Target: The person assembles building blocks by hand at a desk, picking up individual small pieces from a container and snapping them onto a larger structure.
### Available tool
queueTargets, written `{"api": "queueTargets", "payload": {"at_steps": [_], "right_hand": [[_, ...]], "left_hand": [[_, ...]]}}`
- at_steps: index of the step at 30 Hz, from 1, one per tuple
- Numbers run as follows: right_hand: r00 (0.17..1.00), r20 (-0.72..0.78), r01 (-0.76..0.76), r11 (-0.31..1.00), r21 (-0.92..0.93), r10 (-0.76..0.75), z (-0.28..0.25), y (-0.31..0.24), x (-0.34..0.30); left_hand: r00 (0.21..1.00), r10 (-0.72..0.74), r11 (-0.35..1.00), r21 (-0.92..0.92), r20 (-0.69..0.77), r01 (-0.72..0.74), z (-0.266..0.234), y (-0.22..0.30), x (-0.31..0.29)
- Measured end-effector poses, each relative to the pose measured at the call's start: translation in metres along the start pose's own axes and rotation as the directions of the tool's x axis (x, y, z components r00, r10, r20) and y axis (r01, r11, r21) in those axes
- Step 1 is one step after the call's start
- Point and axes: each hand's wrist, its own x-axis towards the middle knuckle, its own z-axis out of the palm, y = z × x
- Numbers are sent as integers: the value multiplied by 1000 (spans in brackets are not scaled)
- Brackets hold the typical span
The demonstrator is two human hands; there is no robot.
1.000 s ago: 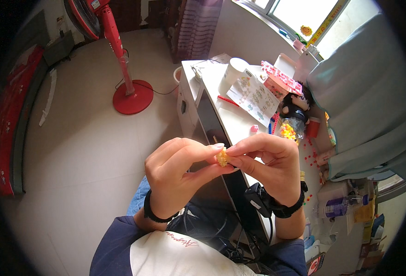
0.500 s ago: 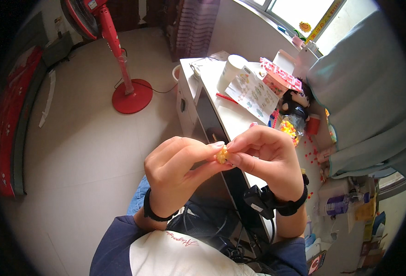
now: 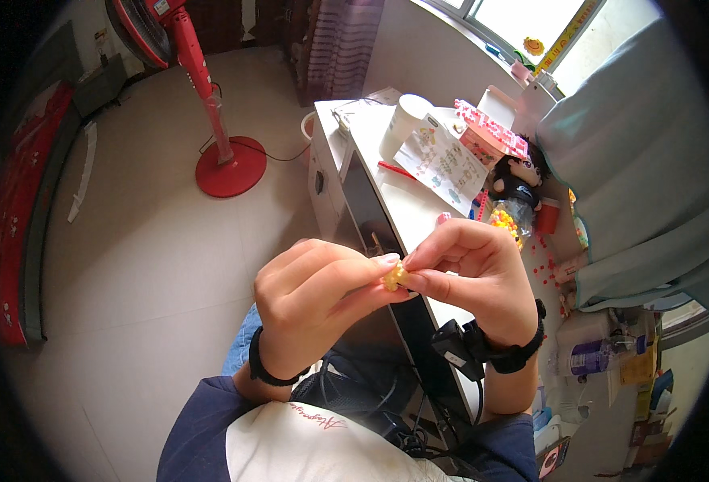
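Observation:
A small, bumpy yellow cluster (image 3: 394, 278) that looks made of beads is pinched between both my hands, above the front edge of the desk. My left hand (image 3: 310, 291) grips its left side with thumb and fingertips. From the right, the thumb and forefinger of my right hand (image 3: 477, 269) close on it as well, with the other fingers curled in. Fingertips cover part of the cluster, so its full shape is hidden. Beyond my right hand lies a clear bag of yellow, orange and pink beads (image 3: 504, 225).
On the white desk (image 3: 403, 193) are a pale cup (image 3: 405, 124), a printed sheet (image 3: 441, 166), a pink-and-white box (image 3: 489, 132), a dark-haired doll (image 3: 519, 181) and a red container (image 3: 547, 215). A red standing fan (image 3: 231, 165) is on the floor at left; a grey curtain (image 3: 636, 177) hangs at right.
My right hand has shifted slightly right and its wrist has turned a little. The yellow cluster has moved a touch to the right, still pinched between both hands.

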Motion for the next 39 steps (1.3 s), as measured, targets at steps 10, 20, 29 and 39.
{"api": "queueTargets", "payload": {"at_steps": [10,20,29,39], "right_hand": [[998,28,-57,996,64,55,0,-4,0],[997,27,-70,989,128,67,-3,0,0],[998,50,-55,984,172,47,-5,6,0],[997,61,-48,978,201,36,-2,6,2]], "left_hand": [[999,36,999,-1,23,-36,2,-1,1],[998,9,1000,-3,56,-9,2,-2,0],[998,16,1000,5,66,-17,1,-3,0],[999,-45,999,1,12,45,3,2,-1]]}}
